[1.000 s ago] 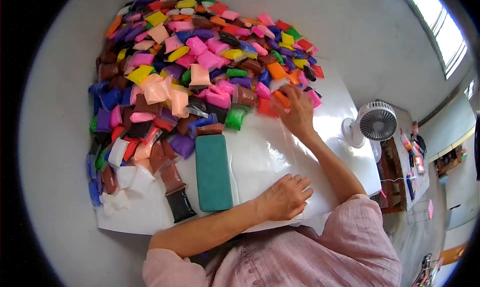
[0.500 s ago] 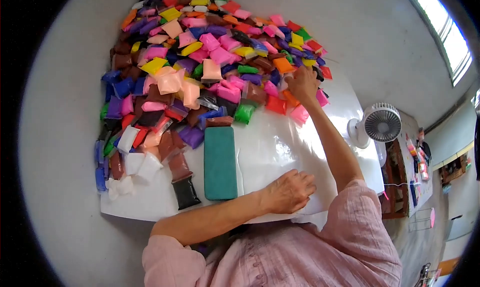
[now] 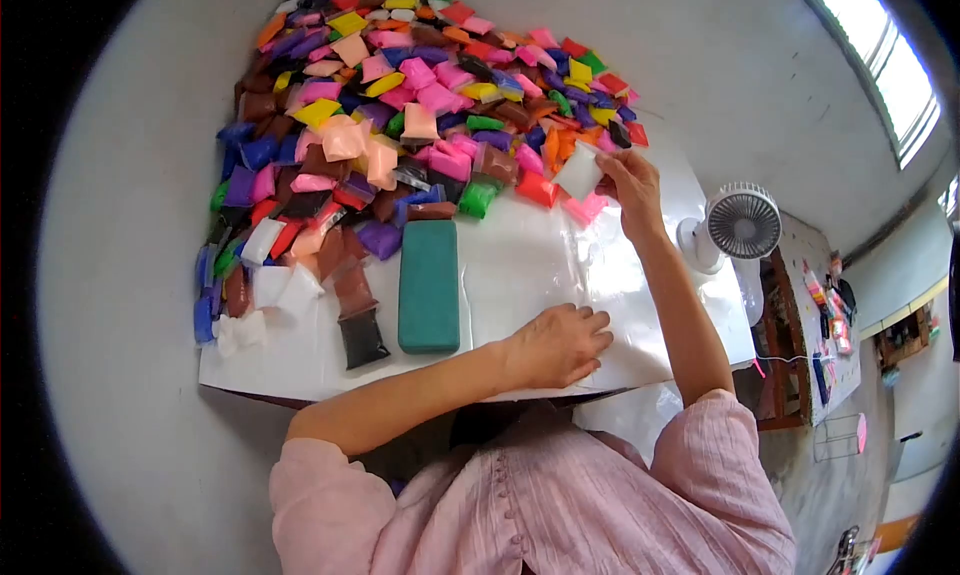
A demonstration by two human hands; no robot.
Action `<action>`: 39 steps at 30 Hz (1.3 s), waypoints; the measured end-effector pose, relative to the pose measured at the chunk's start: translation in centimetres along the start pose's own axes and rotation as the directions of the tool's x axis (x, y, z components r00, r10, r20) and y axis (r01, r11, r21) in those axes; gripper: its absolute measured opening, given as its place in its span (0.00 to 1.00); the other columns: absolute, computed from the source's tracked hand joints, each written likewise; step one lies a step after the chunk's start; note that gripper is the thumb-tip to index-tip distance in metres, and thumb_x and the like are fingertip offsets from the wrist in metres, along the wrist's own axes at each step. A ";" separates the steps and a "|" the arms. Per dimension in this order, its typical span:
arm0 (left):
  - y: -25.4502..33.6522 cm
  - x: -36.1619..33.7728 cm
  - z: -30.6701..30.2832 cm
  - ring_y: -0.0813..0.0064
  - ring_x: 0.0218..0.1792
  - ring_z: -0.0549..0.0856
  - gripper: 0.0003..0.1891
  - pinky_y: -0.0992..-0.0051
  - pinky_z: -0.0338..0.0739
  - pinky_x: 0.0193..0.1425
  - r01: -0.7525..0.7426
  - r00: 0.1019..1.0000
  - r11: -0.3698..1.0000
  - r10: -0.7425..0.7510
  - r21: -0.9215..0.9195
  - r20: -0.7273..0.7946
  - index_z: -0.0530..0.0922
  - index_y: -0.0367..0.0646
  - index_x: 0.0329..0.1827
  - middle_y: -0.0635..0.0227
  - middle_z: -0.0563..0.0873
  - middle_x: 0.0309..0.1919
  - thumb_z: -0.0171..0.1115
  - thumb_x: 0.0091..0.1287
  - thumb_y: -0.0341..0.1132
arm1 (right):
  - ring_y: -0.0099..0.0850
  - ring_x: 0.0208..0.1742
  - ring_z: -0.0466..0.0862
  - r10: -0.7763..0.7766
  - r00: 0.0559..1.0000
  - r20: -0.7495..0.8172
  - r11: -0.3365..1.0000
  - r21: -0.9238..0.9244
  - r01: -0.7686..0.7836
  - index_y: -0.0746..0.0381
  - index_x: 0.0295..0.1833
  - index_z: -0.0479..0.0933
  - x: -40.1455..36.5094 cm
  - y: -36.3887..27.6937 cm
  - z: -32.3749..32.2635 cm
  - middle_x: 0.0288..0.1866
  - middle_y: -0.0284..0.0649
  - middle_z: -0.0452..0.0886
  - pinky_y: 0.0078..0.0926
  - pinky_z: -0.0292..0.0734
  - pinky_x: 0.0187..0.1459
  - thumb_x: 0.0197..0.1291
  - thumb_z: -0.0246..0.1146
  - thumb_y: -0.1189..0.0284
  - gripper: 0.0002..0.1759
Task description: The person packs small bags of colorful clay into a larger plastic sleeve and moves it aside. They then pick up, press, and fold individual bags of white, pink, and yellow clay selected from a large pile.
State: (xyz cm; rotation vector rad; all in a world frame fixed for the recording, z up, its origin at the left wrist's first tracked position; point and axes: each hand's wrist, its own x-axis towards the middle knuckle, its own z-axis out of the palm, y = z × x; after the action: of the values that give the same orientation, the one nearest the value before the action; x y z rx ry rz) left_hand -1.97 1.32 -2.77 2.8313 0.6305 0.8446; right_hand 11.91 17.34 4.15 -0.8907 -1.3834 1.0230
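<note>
My right hand is closed on the edge of a white clay packet, pinched between thumb and fingers and held over the right end of the heap. Below it lie a red packet and a pink packet. My left hand rests palm down near the table's front edge, its fingers bent and slightly apart, with nothing visible in it. Left of that hand, a teal rectangular block lies on the white table.
A large heap of colourful packets covers the back and left of the table. White packets and a black packet lie at front left. A small white fan stands at the right edge. Behind it is another table with items.
My right hand has drawn back from the heap and now holds up the white packet. My left hand's fingers have loosened a little. The whole view has shifted slightly.
</note>
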 end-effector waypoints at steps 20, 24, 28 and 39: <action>4.7 -3.5 -7.8 0.84 0.33 0.77 0.14 0.81 0.75 0.37 0.366 0.533 0.474 -0.812 -0.801 -0.237 0.81 0.35 0.53 0.72 0.83 0.34 0.59 0.74 0.37 | 0.22 0.31 0.83 -0.236 0.911 0.339 0.956 -0.086 0.280 0.66 0.38 0.80 -14.5 -4.2 2.9 0.35 0.39 0.86 0.19 0.79 0.33 0.58 0.69 0.82 0.05; 4.5 -4.0 -6.6 0.84 0.34 0.78 0.13 0.81 0.75 0.38 0.431 0.484 0.494 -0.833 -0.755 -0.269 0.83 0.36 0.50 0.71 0.85 0.37 0.60 0.73 0.37 | 0.29 0.33 0.86 -0.487 0.772 0.408 0.731 -0.293 0.616 0.67 0.40 0.81 -14.9 -3.5 3.1 0.37 0.42 0.86 0.21 0.79 0.34 0.57 0.69 0.81 0.06; 4.0 -4.5 -4.9 0.82 0.36 0.80 0.11 0.79 0.76 0.41 0.473 0.445 0.575 -0.810 -0.668 -0.382 0.83 0.37 0.50 0.70 0.86 0.38 0.61 0.72 0.34 | 0.27 0.35 0.86 -0.261 0.898 0.354 0.892 -0.267 0.365 0.67 0.42 0.81 -15.7 -3.3 2.9 0.38 0.41 0.86 0.23 0.80 0.36 0.61 0.67 0.77 0.06; 3.8 -4.8 -1.4 0.78 0.38 0.81 0.10 0.78 0.76 0.44 0.501 0.394 0.653 -0.756 -0.568 -0.522 0.81 0.37 0.51 0.66 0.86 0.40 0.62 0.70 0.31 | 0.29 0.32 0.84 -0.107 0.923 0.369 0.899 -0.362 0.248 0.69 0.45 0.82 -16.6 -1.5 1.7 0.35 0.42 0.83 0.23 0.79 0.33 0.61 0.65 0.79 0.07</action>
State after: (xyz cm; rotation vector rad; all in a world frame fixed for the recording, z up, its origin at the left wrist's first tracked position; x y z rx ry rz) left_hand -5.05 -4.18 -3.14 1.5619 1.4016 1.6777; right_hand 11.48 1.08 0.04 -0.8837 -1.9856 0.7817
